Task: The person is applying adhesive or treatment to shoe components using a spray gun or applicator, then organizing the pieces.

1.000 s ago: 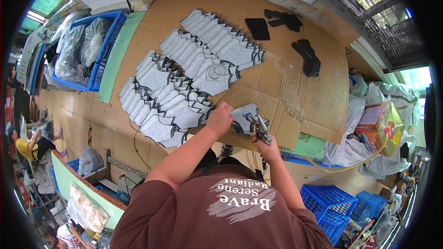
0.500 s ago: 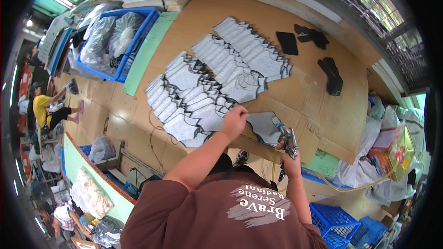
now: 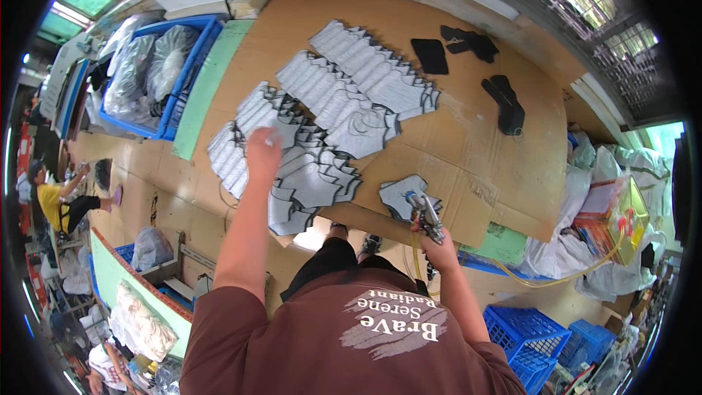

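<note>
Cardboard covers the bench [image 3: 468, 139], with rows of overlapped grey cut fabric pieces [image 3: 314, 124]. My left hand [image 3: 262, 152] presses flat on them (fingers spread). My right hand [image 3: 436, 247] grips a metal spray gun [image 3: 424, 213] above one grey piece [image 3: 398, 194] at the near edge.

Workshop: cut pieces [image 3: 344, 102], cardboard bench [image 3: 468, 139]

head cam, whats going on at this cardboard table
A person stands at a cardboard-covered table. Their left hand reaches out onto overlapping rows of grey cut pieces, touching one near the left rows. Their right hand grips a metal spray gun with a yellowish hose, nozzle over a single grey piece at the near edge. Black pieces lie at the far side.
</note>
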Demonstrator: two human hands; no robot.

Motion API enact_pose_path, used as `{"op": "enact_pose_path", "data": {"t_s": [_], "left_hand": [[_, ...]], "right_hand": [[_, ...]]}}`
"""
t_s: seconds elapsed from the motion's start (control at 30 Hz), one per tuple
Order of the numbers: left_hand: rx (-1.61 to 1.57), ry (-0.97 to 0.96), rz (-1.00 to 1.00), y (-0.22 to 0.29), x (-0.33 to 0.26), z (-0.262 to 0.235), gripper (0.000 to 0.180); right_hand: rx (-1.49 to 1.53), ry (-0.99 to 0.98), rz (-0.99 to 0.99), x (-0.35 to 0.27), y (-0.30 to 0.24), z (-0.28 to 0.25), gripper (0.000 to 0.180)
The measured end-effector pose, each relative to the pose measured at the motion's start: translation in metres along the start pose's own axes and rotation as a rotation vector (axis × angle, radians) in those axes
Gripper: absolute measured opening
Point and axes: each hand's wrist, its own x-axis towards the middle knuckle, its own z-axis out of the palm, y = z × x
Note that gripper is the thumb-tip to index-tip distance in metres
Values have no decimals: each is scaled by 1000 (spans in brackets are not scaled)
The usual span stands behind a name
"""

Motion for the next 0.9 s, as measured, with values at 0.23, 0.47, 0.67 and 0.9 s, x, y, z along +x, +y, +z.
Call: {"op": "enact_pose_path", "data": {"t_s": [0.23, 0.47, 0.67, 0.9], "left_hand": [[-381, -520, 238, 123, -106, 76, 27], [-333, -568, 118, 129, -119, 96, 25], [-337, -525, 111, 127, -121, 101, 25], [-309, -539, 83, 130, -117, 98, 24]], "right_hand": [[-56, -21, 111, -2, -20, 9, 16], [-75, -33, 27, 1, 0, 8, 17], [-67, -16, 101, 3, -4, 6, 18], [-18, 60, 108, 3, -9, -2, 20]]}}
